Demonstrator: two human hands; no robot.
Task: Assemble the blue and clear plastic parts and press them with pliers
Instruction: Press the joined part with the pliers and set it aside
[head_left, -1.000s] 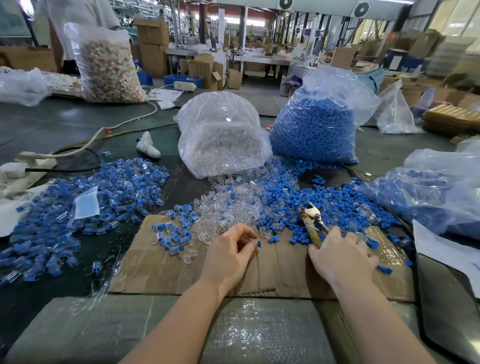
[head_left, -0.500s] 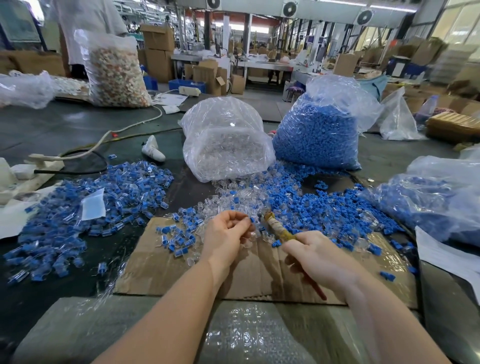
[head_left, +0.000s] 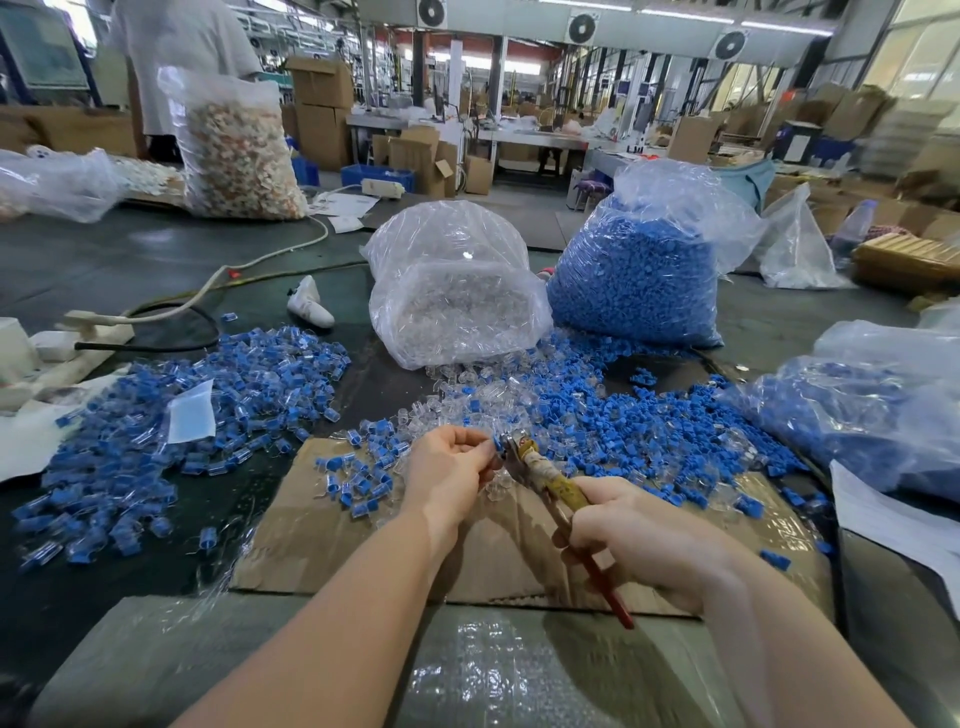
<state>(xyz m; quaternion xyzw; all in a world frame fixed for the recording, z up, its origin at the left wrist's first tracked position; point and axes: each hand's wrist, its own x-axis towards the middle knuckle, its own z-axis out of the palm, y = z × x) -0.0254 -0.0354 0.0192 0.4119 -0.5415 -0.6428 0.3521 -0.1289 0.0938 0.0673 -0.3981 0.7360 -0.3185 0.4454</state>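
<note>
Big factory hall back there. Round fans (head_left: 581, 27) hang along a ceiling beam, daylight pours in through tall windows (head_left: 914, 57) on the right. Stacked cardboard boxes (head_left: 322, 111) everywhere, a long workbench (head_left: 524, 136) mid-room, blue crates (head_left: 378, 178) on the grey floor, and a person in white (head_left: 179, 62) far left.

On the dark tabletop (head_left: 130, 270), a flat brown cardboard sheet (head_left: 322, 530) lies nearest; behind it stand a clear bag of clear plastic parts (head_left: 457, 291) and, right of that bag, a bag of blue plastic parts (head_left: 639, 275); left of the sheet lies a heap of assembled blue-and-clear pieces (head_left: 171, 431).
</note>
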